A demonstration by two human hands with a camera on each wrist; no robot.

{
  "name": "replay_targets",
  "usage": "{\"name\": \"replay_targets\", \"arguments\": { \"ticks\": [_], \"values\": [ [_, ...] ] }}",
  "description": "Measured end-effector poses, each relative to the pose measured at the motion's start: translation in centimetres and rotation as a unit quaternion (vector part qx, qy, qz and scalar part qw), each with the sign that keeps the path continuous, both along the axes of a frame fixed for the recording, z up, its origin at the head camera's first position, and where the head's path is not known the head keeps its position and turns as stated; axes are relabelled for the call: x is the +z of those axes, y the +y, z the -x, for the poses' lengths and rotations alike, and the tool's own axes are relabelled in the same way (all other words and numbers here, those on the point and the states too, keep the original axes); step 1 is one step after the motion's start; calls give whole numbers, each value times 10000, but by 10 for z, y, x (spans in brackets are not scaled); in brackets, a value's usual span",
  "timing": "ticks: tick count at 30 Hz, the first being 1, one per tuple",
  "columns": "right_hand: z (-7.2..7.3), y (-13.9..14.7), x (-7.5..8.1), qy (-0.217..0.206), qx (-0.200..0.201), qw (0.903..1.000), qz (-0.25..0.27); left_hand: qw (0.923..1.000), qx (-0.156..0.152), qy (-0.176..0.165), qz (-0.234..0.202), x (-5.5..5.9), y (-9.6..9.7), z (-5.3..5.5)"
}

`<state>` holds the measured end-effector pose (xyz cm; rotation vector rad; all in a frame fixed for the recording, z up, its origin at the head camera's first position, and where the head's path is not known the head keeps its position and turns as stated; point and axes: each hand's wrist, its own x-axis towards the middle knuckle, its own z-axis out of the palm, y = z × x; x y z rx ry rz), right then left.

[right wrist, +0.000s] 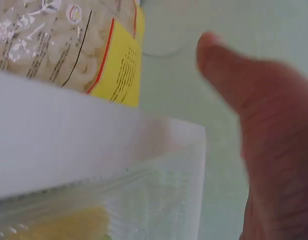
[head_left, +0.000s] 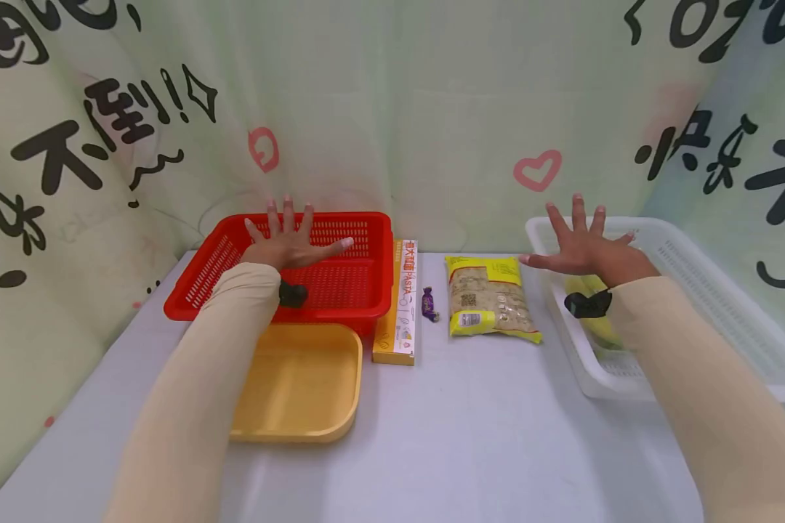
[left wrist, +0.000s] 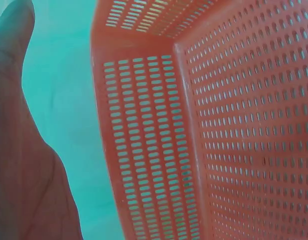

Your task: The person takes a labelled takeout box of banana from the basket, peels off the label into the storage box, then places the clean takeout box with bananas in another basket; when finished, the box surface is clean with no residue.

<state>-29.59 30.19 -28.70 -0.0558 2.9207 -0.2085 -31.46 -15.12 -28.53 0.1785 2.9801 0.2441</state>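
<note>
Your left hand [head_left: 283, 245] and right hand [head_left: 587, 250] spread empty; lowering could bump the red oblong plastic basket [head_left: 356, 287] at eleven o'clock.

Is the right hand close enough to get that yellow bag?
Probably yes. The right hand is spread by the white basket, and the yellow bag lies to its left. Nothing covers the bag, so the way looks free.

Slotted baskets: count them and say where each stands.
2: the red basket at the back left, behind the yellow tray, and the white basket at the right. Any nested underneath would be hidden.
</note>
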Motion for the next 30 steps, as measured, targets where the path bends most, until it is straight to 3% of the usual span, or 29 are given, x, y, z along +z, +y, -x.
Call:
{"name": "replay_targets", "arguments": {
  "ticks": [8,14,20,26,30],
  "values": [
    [-7,11,5,172,-12,9985,512,9984,-342,-2,-453,1,28,2],
    [-14,28,11,324,31,9957,865,9962,-549,477,-485,-4,57,2],
    [-23,63,13,349,99,9929,1130,9892,-1053,806,-632,-10,97,-7],
    [-32,92,7,348,140,9857,1644,9803,-1601,505,-1041,-19,142,-21],
    [-40,105,6,44,-20,9825,1861,9697,-1870,85,-1568,-22,168,-32]
  ]
}}
